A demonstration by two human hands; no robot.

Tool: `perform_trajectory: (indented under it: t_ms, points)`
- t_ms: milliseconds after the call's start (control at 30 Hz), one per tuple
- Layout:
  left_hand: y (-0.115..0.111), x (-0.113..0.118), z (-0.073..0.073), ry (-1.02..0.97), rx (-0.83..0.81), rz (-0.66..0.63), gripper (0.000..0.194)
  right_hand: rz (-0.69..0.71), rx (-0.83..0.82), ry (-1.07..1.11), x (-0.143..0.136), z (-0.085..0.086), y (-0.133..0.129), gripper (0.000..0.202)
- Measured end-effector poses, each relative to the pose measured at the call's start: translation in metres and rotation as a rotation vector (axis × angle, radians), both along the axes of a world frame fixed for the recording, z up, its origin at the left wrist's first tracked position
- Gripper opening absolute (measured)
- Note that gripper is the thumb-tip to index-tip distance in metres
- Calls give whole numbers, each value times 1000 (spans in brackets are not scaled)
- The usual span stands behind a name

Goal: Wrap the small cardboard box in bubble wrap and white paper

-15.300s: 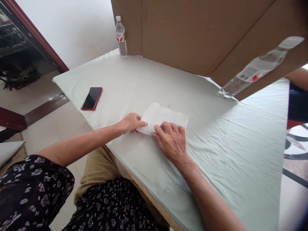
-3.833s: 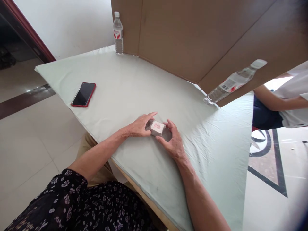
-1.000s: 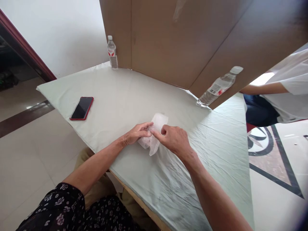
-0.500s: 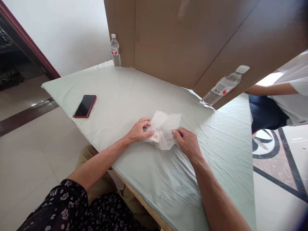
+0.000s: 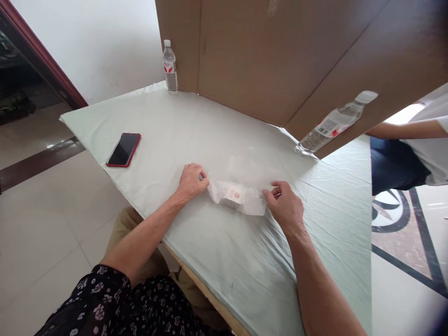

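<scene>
A small white box (image 5: 234, 195) with a reddish print lies on a translucent white wrapping sheet (image 5: 255, 201) on the cloth-covered table. The sheet is spread out around the box, and its far part is hard to tell from the cloth. My left hand (image 5: 193, 180) pinches the left edge of the sheet between thumb and finger. At the sheet's right edge is my right hand (image 5: 285, 204), its thumb and index finger closed on the wrap.
A phone in a red case (image 5: 124, 150) lies at the left of the table (image 5: 168, 130). One bottle (image 5: 170, 67) and another bottle (image 5: 332, 125) stand against a tall cardboard panel (image 5: 252, 60). A person's arm (image 5: 406, 130) shows at the right.
My hands have moved apart, the left one leftward and the right one slightly rightward. The sheet is now stretched wider, and the box shows more fully. The view has shifted a little.
</scene>
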State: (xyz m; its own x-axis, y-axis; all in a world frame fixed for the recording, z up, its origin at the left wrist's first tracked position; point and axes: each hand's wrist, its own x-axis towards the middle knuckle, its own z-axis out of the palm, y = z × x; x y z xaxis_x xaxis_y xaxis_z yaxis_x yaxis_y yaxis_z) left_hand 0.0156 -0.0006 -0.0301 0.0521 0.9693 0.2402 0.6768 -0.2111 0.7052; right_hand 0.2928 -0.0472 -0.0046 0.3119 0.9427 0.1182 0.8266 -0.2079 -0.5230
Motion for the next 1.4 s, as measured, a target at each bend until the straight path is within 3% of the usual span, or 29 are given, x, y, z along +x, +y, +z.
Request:
perform_trajectory:
  t_ms: [67,167,267,333,467,600,700,800,900,1033,1133,1233,1300,1400]
  points:
    - [-2,-1,1,-1,13,-3,16,2,139,40,-4,11,-6,37]
    - [-7,-1,10,-104,143,-33,28,137,236,157,-15,27,-15,38]
    - [-15,0,18,-183,323,-234,33,301,154,268,-25,30,-18,48]
    - [-18,3,19,-175,335,-391,44,346,90,302,-29,25,-17,57]
    - [-22,7,15,-170,127,-523,70,379,82,324,-32,16,-15,52]
    - [-22,2,19,-379,-97,-529,74,570,91,388,-32,29,-25,32]
    - [-20,-7,23,-505,-192,-598,64,848,-178,380,-32,39,-40,32]
    - [-17,-10,23,-316,-262,-609,51,984,-423,328,-32,39,-55,32]
    - [-15,-7,20,-95,-146,-600,42,854,-353,297,-30,33,-62,27]
    - [-16,-1,18,39,60,-660,49,601,19,180,-32,22,-46,33]
    - [-17,-1,16,80,29,-734,72,589,128,22,-43,9,-28,54]
    - [-18,-2,11,129,-33,-757,90,601,99,-45,-47,0,-21,48]
    - [-17,-3,9,169,-44,-744,93,536,142,-27,-36,-1,-24,44]
    - [-15,-3,7,177,-54,-715,91,309,210,12,3,0,-35,51]
